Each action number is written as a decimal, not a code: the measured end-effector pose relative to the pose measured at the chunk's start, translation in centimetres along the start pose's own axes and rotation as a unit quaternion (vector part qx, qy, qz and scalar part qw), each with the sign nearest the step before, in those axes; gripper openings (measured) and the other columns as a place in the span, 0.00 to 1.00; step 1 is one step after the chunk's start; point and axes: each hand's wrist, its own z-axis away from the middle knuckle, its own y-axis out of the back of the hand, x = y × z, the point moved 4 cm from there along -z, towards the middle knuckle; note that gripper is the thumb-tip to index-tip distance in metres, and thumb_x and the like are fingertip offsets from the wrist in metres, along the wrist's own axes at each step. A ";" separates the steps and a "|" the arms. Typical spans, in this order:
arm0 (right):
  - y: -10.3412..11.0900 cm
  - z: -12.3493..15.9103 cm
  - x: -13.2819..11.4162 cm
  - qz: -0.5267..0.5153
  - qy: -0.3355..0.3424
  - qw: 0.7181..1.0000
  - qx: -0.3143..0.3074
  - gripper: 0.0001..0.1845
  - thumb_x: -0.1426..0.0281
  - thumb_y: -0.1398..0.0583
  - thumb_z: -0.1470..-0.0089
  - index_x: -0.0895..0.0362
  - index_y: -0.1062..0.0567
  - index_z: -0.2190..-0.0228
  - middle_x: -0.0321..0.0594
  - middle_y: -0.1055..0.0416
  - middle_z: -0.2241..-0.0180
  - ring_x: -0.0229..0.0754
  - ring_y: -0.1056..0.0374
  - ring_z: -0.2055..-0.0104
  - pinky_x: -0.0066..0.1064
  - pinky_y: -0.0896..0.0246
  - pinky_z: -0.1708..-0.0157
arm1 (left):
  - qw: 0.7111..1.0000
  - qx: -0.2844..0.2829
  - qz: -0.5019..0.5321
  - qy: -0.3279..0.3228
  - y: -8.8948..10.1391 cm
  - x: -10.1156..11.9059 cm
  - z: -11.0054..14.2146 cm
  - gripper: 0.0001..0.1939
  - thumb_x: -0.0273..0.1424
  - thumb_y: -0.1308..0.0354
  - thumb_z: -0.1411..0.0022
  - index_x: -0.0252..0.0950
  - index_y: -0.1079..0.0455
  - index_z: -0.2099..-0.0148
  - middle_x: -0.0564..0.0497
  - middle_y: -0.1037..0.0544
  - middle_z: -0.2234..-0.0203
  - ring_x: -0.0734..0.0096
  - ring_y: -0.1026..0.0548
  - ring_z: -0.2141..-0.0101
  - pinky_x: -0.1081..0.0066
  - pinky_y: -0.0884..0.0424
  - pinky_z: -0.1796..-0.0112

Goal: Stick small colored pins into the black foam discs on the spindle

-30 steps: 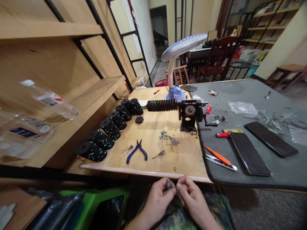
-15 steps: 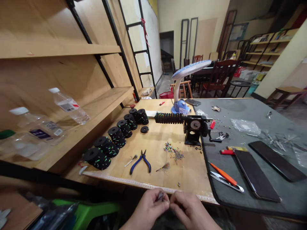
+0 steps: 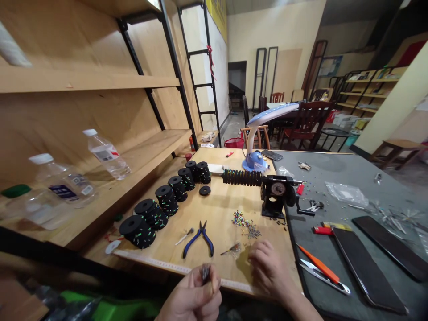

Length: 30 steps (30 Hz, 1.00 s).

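Loose pins [image 3: 254, 231], axes mixed, lie toward desk [image 3: 224, 209]'s far edge from nearer right hand [image 3: 270, 265], curled, contents unseen; left hand [image 3: 197, 292] pinches dark bundle [image 3: 205, 272].

"What's unclear around the pliers [image 3: 202, 230]?"

"On their near side, the left hand [image 3: 194, 294] covers most of a small dark piece [image 3: 205, 273]; I can't tell what it is."

"And the right hand [image 3: 269, 267]?"

"Right of the pliers, blurred, its fingertips hidden. Whether it holds anything doesn't show."

"The bead heap [image 3: 239, 218]?"

"Beyond the pliers to the right, too fine to count."

"Anything cut off?"

"The grey mat [image 3: 347, 170], well right of the pliers, at the right edge."
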 end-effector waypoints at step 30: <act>-1.5 0.9 -4.5 -0.225 -0.219 0.949 -0.001 0.18 0.57 0.47 0.42 0.56 0.33 0.77 0.32 0.39 0.80 0.37 0.42 0.76 0.27 0.47 0.74 | 0.855 0.101 -0.490 -0.138 -0.9 2.5 -2.7 0.09 0.35 0.41 0.45 0.34 0.32 0.70 0.55 0.33 0.78 0.72 0.35 0.74 0.75 0.39 0.71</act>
